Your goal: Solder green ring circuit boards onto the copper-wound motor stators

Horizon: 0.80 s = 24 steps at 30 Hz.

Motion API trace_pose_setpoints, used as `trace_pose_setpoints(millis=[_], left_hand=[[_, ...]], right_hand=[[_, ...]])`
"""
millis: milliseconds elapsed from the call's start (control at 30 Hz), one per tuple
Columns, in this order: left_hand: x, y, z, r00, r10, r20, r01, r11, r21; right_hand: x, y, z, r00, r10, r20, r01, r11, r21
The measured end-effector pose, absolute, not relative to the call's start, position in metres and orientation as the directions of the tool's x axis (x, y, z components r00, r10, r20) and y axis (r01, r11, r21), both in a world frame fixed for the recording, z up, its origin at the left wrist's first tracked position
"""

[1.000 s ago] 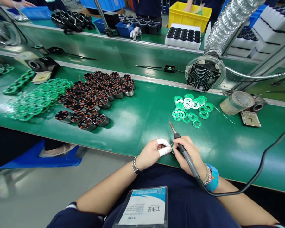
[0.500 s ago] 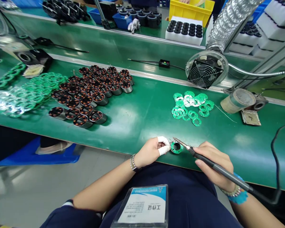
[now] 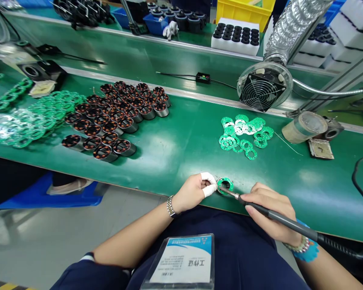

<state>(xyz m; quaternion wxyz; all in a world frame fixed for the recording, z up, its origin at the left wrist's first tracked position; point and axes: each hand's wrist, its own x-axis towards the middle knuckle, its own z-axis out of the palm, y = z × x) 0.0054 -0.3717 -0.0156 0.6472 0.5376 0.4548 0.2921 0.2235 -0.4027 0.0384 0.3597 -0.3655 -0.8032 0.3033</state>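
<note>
Near the front edge of the green bench stands a motor part topped by a green ring board (image 3: 229, 181). My left hand (image 3: 196, 190), with white coverings on thumb and forefinger, pinches at the left rim of this part; whether a wire is between the fingertips is too small to tell. In my right hand (image 3: 270, 207) is a soldering iron (image 3: 282, 217), held like a pen. Its tip lies over the left side of the ring board, close to my left fingertips. Loose green ring boards (image 3: 242, 128) lie farther back, beyond the part.
Many copper-wound stators (image 3: 115, 114) stand left of centre, beside stacked green boards (image 3: 39, 117). A fan (image 3: 258, 92) with a foil duct hangs at the back right. A round container (image 3: 304, 127) and a sponge tray (image 3: 320, 148) sit on the right.
The iron's tip has moved down and left, from above the ring board onto its left side. My right hand has shifted slightly left; my left hand has stayed by the part.
</note>
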Motion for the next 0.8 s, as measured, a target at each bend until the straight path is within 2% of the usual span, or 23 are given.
trace_pose_setpoints(millis=[233,400,467,633,733,800], left_hand=[[0.007,-0.371,-0.017,0.427,0.865,-0.265,0.103,0.245,0.964],[0.004,-0.373,-0.016,0.421,0.875,-0.24,0.127,0.205,0.97],[0.002,-0.377,-0.015,0.428,0.874,-0.23,0.189,0.162,0.968],[0.0,-0.39,-0.018,0.429,0.874,-0.227,0.425,0.027,0.905],[0.0,-0.391,-0.017,0.423,0.895,-0.144,0.542,-0.122,0.831],[0.0,-0.39,-0.014,0.435,0.9,-0.034,0.574,-0.248,0.78]], right_hand=[[0.227,-0.397,0.034,-0.467,0.789,0.4,0.391,0.59,-0.707],[0.217,-0.378,0.012,-0.616,0.738,0.275,0.415,0.601,-0.683],[0.213,-0.376,0.003,-0.622,0.743,0.247,0.422,0.584,-0.694],[0.206,-0.385,-0.009,-0.458,0.836,0.303,0.526,0.53,-0.666],[0.203,-0.39,-0.011,-0.417,0.847,0.331,0.544,0.524,-0.655],[0.203,-0.39,-0.012,-0.415,0.845,0.338,0.542,0.528,-0.654]])
